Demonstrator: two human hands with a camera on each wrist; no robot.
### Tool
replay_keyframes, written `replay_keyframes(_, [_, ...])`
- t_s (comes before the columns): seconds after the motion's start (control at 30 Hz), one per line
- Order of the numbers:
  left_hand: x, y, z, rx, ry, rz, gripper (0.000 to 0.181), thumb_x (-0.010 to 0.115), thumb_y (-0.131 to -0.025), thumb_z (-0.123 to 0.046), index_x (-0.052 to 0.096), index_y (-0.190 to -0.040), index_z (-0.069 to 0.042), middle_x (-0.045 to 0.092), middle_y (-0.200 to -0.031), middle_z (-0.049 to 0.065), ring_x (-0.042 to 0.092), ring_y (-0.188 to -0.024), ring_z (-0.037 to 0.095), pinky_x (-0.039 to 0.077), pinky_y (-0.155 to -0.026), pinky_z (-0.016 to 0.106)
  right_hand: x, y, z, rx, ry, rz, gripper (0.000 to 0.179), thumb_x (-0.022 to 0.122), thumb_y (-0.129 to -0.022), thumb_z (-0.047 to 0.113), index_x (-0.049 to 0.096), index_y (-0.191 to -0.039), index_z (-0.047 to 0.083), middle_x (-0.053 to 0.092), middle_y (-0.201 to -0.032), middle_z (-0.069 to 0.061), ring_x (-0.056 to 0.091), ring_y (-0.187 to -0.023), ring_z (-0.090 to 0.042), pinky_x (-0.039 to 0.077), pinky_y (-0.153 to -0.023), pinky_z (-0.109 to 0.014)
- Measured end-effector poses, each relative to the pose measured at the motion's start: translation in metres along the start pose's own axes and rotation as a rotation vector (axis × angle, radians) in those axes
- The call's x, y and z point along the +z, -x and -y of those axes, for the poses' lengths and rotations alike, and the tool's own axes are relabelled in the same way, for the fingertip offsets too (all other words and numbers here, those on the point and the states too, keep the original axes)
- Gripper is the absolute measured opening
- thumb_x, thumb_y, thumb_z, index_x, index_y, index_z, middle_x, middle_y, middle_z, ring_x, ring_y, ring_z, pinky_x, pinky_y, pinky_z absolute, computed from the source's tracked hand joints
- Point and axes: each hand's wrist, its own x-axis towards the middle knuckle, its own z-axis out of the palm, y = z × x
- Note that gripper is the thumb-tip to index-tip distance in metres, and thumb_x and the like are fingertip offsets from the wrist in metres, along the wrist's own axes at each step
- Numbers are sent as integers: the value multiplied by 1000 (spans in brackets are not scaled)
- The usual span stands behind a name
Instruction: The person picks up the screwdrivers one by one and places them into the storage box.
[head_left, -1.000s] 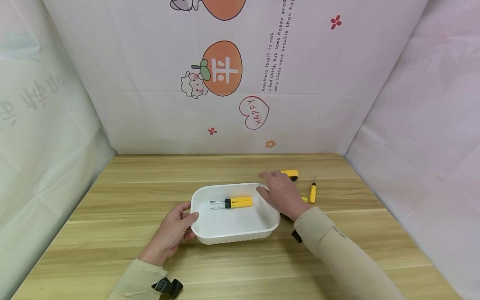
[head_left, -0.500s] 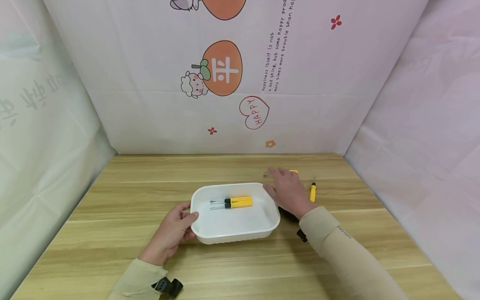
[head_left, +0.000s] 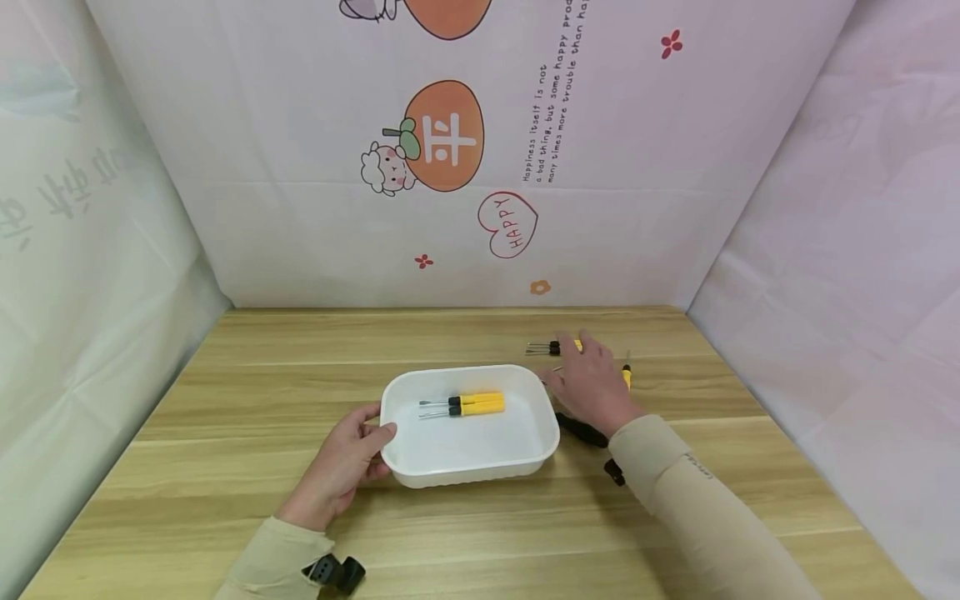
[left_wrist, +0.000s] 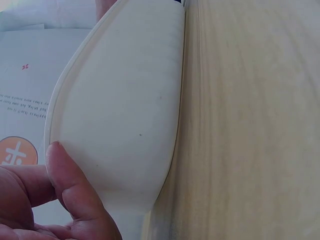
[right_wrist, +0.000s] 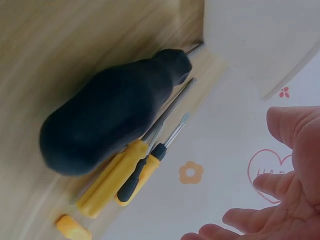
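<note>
Item: my left hand (head_left: 341, 462), clamped on the near-left end of a white, rounded-rectangular plastic tray (head_left: 465, 478), thumb over the rim. The tray sits mid-table on a light wood-grain tabletop (head_left: 300, 342).

Contents: two slim screwdrivers with yellow-and-black handles (head_left: 478, 405), side by side. Risk: a tug at my end alone could tip or swing the tray and set these rolling.

Item: my right hand (head_left: 596, 383), just past the tray's right end, above loose tools; fingers apart, nothing seen in them.

Item: one screwdriver with a thick, bulbous black handle (right_wrist: 110, 110), beside the tray, shank toward its base; whether the tip lies underneath, I cannot tell. Risk: my wrist, passing low, could knock that handle, which would roll or nudge the tray.

Item: slim yellow-handled screwdrivers (right_wrist: 112, 180), bunched beyond it. Risk: lying so close, two could come up in one pinch, or a neighbour be pushed away.

Item: one lone yellow-handled screwdriver (head_left: 627, 378), farther right, partly hidden. Risk: my knuckles could brush it aside unseen.
</note>
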Motion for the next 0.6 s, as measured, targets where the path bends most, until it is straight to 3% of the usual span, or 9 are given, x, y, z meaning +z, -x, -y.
replay_keyframes(0.6, [0, 0, 0, 5, -6, 1, 54, 58, -107, -14, 39, -156, -1, 57, -107, 14, 60, -70, 15, 55, -58, 23, 6, -1, -25, 91, -13, 15, 85, 50, -106, 51, 7, -168, 10, 7, -168, -35, 20, -148, -64, 27, -115, -76])
